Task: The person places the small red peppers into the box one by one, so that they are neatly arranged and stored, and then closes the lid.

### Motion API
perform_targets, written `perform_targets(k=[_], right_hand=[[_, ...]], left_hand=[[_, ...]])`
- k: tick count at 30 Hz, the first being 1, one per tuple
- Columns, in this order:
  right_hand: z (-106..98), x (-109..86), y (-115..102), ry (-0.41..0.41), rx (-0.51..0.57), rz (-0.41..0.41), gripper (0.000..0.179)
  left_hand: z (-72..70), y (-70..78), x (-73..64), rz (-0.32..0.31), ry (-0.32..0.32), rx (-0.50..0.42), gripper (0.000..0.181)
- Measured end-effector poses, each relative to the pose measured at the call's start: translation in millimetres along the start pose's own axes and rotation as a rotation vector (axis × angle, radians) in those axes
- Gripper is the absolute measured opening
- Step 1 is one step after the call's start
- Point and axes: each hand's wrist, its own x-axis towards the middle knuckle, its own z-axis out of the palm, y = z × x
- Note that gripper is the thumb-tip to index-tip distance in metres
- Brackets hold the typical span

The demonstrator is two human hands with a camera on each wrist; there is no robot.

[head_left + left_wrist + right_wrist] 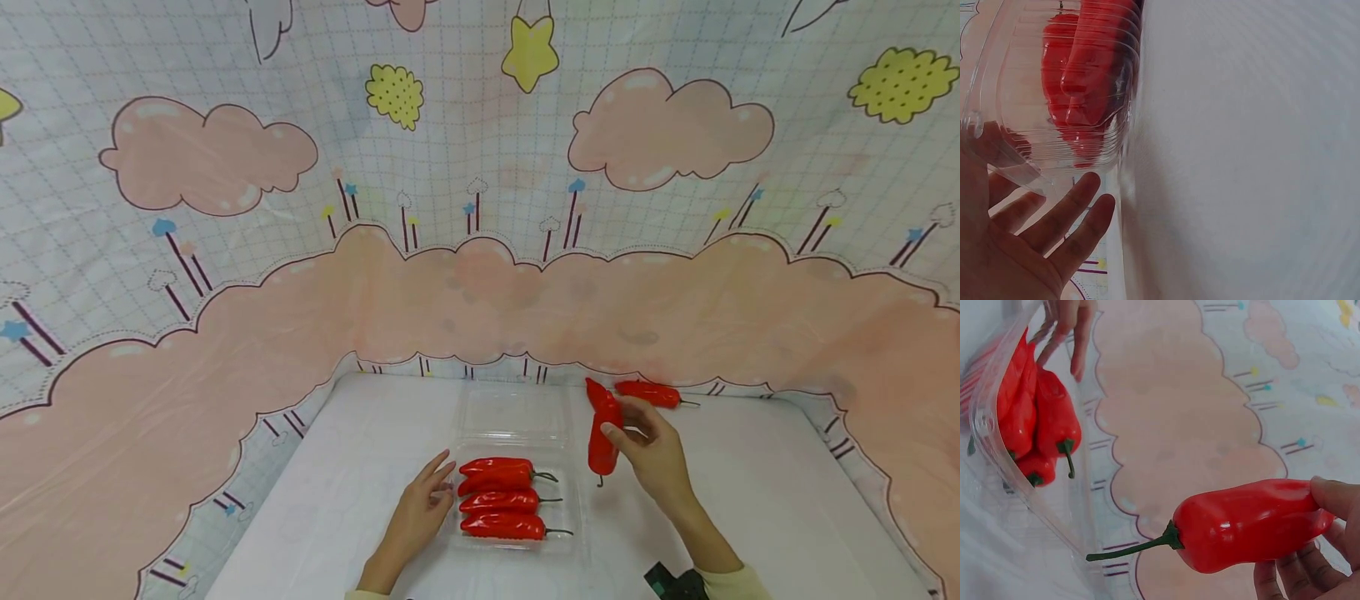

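Observation:
My right hand (656,450) pinches a red pepper (602,442) between thumb and fingers, above the table to the right of a clear plastic box (558,542). In the right wrist view the held pepper (1247,525) lies sideways, its green stem toward the box. Several red peppers (502,526) lie side by side in the box, stems to the right. At the box's left edge is my left hand (418,510), fingers extended and spread; the left wrist view shows its fingertips (1090,181) by the wall. Whether they touch it, I cannot tell.
Behind the box its clear lid (513,412) lies folded back. One more red pepper (648,393) rests at the table's back edge, beyond my right hand. A cloth (480,308) printed with clouds and stars rises behind the white table (352,450). Something dark (675,583) sits by my right wrist.

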Motion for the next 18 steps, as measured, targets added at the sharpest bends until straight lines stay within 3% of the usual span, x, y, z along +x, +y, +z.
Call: perform_targets(k=[11, 18], right_hand=[[18, -2.8, -2, -0.047, -0.024, 0.032, 0.046], [32, -2.8, -3, -0.076, -0.004, 0.011, 0.046]], left_hand=[[0.8, -2.4, 0.3, -0.005, -0.004, -0.005, 0.045], [0.3, -2.0, 0.4, -0.01, -0.003, -0.003, 0.045]])
